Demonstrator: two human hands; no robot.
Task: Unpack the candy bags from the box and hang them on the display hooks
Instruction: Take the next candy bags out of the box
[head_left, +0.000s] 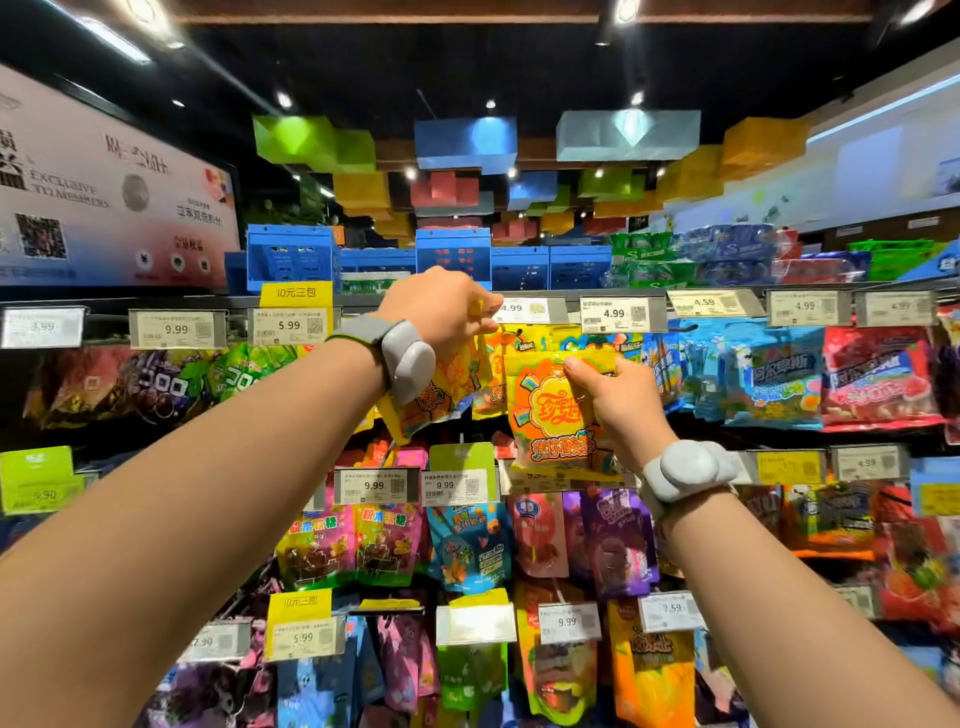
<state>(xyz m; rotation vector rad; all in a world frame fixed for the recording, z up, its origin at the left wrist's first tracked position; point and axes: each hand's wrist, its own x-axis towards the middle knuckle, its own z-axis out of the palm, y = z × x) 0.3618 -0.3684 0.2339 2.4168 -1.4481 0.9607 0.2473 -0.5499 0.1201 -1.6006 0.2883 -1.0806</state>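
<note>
Both my arms reach up to the top hook row of a candy display. My left hand (441, 306) grips the top of yellow-orange candy bags (447, 384) that hang below my wrist, close under the 4.99 price tag (522, 310). To their right, my right hand (618, 402) pinches the upper right corner of another yellow candy bag (545, 410) with an orange flower print, holding it upright in front of the shelf. More bags of the same kind (511, 343) hang behind them. The hook itself is hidden by the hands and bags. No box is in view.
Rows of hooks below and to both sides carry several other candy bags, such as blue bags (763, 379) and red bags (878, 379) at right, purple ones (618, 540) lower down. Price tags line each rail. Blue crates (291, 257) stand on top.
</note>
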